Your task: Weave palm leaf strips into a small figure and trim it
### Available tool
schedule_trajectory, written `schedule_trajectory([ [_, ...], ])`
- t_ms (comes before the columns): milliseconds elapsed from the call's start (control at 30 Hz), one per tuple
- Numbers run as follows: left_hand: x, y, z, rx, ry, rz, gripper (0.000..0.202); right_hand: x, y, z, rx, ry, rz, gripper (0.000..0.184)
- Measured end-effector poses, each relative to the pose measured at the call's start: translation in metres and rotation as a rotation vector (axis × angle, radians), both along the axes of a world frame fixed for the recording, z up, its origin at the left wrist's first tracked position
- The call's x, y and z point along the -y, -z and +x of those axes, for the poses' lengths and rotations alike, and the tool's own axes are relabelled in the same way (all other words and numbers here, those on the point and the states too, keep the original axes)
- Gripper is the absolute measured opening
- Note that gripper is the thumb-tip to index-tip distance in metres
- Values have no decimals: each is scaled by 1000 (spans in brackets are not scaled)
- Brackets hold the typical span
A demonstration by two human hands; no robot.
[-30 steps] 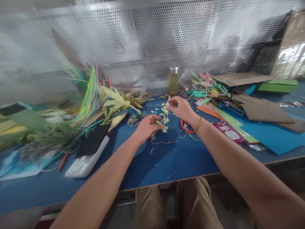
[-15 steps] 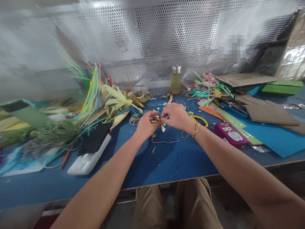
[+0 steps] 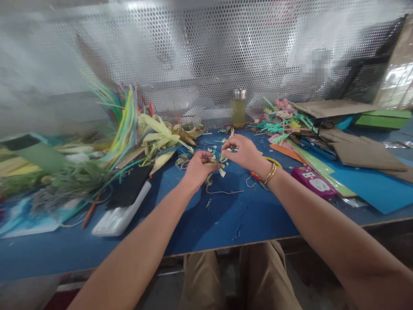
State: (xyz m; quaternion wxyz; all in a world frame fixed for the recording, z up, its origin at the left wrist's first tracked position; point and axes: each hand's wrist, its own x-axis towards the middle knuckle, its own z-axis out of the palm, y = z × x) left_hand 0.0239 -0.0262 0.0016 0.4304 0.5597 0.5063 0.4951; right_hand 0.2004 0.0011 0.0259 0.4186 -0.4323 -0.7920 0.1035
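Note:
My left hand is closed in a pinch on a small bundle of pale yellow-green leaf strips just above the blue table. My right hand, with a gold bracelet on the wrist, pinches a small pale scrap close to the same bundle, its fingers curled. Loose cut scraps and a thin piece of cord lie under and around both hands.
A heap of coloured strips and dried leaves fills the left. A white device lies front left. A glass bottle stands at the mesh wall. Right: a red and yellow ring, a pink power strip, scissors, brown card, blue paper.
My right hand reached out to the scraps further back, came in to the bundle in my left hand, then lifted slightly away. The left hand stayed closed on the strips.

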Motion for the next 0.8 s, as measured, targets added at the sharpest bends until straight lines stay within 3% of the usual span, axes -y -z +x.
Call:
schedule_trajectory([
  [100,-3,3,-2,-89,-33,76,46,7,-1,-2,193,53,92,11],
  [200,-5,4,-3,-125,-35,108,42,9,2,-6,279,46,90,11],
  [300,-4,5,-1,-65,-34,64,40,6,7,-9,234,10,52,7],
  [467,1,3,3,79,73,-86,30,-2,12,-8,126,-47,2,6],
  [567,0,3,3,106,65,-94,25,-4,12,-8,72,-74,-17,8],
  [800,1,0,3,123,-19,-83,14,7,8,-14,130,26,145,6],
])
